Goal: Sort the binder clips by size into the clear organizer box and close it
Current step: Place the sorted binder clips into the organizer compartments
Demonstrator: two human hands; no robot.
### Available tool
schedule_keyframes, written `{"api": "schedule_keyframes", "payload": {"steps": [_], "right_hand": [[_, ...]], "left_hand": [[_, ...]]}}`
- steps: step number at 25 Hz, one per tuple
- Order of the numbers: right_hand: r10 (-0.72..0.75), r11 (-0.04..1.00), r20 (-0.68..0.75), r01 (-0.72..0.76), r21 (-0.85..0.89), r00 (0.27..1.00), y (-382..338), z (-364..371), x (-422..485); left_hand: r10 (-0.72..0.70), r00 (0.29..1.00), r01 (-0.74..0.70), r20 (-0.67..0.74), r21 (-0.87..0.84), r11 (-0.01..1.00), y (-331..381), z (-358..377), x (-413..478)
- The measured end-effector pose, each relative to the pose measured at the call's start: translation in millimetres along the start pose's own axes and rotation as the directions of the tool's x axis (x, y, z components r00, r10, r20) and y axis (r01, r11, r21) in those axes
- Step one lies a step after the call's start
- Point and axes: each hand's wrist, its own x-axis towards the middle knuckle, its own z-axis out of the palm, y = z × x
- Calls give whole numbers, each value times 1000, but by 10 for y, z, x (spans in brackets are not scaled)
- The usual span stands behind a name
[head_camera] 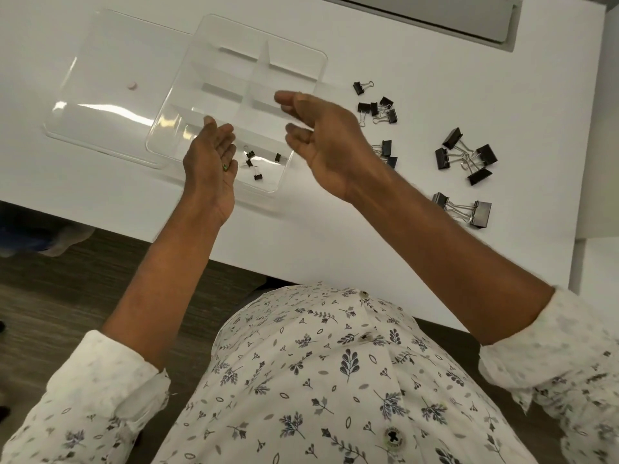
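Your right grip (321, 142) hangs spread and empty above the clear box's (315, 61) near right corner; your left grip (211, 162) is spread too, over the compartment holding the small clips (258, 177). From the head view, the unsorted clips (378, 110) lie on the worktop (435, 61) to the right of the box, nearer your right hand, so it should probably reach there next.

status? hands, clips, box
Both hands open, empty, over box. Small clips in near compartment; bigger clips on table. Lid off, left.
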Motion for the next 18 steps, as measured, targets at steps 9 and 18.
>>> {"api": "schedule_keyframes", "payload": {"steps": [9, 18], "right_hand": [[-202, 952, -160, 155, -263, 966, 131, -1127, -163], [-365, 403, -85, 75, -912, 927, 1324, -1796, -139]], "left_hand": [[107, 939, -184, 327, 212, 960, -491, 461, -244], [242, 652, -748, 719, 556, 363, -1414, 882, 76]]}}
